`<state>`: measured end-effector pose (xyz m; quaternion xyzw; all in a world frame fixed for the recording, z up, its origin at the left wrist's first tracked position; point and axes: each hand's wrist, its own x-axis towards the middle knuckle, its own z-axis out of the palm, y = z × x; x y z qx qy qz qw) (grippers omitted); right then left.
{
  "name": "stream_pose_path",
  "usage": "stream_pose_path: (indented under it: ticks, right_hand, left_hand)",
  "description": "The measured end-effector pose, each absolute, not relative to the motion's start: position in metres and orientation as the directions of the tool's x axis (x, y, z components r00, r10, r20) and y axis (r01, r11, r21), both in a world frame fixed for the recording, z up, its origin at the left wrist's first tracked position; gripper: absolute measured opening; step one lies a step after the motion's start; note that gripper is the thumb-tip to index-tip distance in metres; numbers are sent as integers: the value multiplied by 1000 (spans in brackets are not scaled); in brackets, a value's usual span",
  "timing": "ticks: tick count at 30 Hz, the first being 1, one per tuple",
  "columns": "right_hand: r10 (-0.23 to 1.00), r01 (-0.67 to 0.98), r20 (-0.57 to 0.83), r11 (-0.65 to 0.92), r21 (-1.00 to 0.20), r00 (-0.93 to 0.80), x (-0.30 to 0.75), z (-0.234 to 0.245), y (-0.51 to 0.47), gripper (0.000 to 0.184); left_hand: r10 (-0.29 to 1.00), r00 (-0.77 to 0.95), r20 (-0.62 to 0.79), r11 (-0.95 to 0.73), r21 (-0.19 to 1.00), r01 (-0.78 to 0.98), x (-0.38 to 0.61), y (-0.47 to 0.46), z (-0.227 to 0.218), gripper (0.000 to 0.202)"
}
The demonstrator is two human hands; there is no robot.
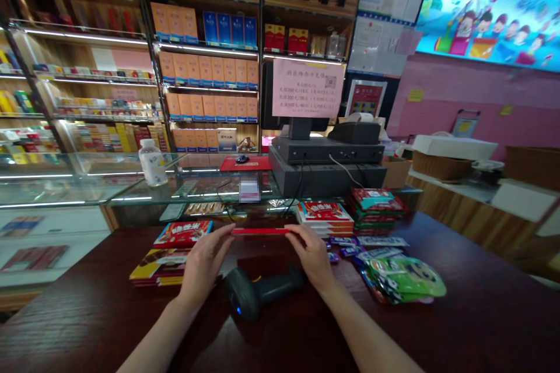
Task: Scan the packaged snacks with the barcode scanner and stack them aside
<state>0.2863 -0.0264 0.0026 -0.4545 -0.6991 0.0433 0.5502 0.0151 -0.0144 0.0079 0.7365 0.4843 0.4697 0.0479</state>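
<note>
My left hand (202,262) and my right hand (314,256) pinch the two ends of a thin red flat box (260,231), seen edge-on above the dark table. Below it a black handheld barcode scanner (262,292) lies on its side with a blue light on. Beside my left hand are a red snack box (184,233) and a stack of yellow-and-brown boxes (157,266). Past my right hand stands a pile of red-and-white boxes (326,213). Small purple packets (350,249) and a green pouch (409,280) lie to the right.
Dark red and green boxes (378,210) are stacked at the back right. Behind the table (79,309), a glass counter (196,186) carries a cash register (326,154), a mouse (242,159) on a red mat and a white bottle (152,163).
</note>
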Motion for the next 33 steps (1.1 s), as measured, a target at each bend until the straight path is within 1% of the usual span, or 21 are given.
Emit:
stream_pose_path:
  ticks: [4, 8, 12, 16, 19, 22, 25, 27, 30, 31, 33]
  right_hand:
    - [735, 560, 669, 511, -653, 109, 285, 6, -25, 22]
    - [780, 498, 600, 455, -738, 177, 283, 10, -23, 26]
    - [821, 431, 537, 421, -798, 192, 279, 15, -24, 28]
    - [833, 392, 526, 432, -812, 171, 277, 16, -25, 28]
    - [838, 379, 522, 436, -816, 160, 276, 16, -25, 28]
    - [842, 376, 520, 439, -816, 146, 276, 15, -25, 29]
    - [852, 401, 519, 450, -798, 77, 278, 15, -25, 36]
    - [858, 450, 514, 466, -762, -19, 280, 15, -27, 49]
    - [850, 539, 501, 501, -677, -161, 282, 14, -29, 76]
    - [845, 565, 500, 511, -648, -191, 283, 14, -30, 83]
    - [828, 609, 514, 531, -589, -225, 283, 14, -30, 88]
  left_hand:
    - [735, 195, 650, -585, 462, 667, 18, -12, 6, 58]
    - [658, 334, 675, -656, 296, 694, 17, -9, 5, 78]
    - [608, 395, 689, -660, 161, 734, 15, -9, 9, 85]
    - [606, 394, 691, -620, 100, 778, 14, -12, 13, 93]
    - [615, 403, 678, -606, 79, 791, 12, -13, 14, 93]
    - [633, 393, 667, -589, 85, 804, 11, -12, 14, 89]
    - [656, 377, 653, -575, 109, 811, 8, -10, 13, 86]
    - [666, 369, 648, -570, 123, 812, 5, -9, 11, 86]
    - [678, 354, 644, -563, 145, 814, -1, -7, 7, 86]
    - [683, 350, 641, -561, 154, 813, -2, -6, 6, 86]
    - [691, 344, 636, -561, 172, 810, -4, -5, 4, 86]
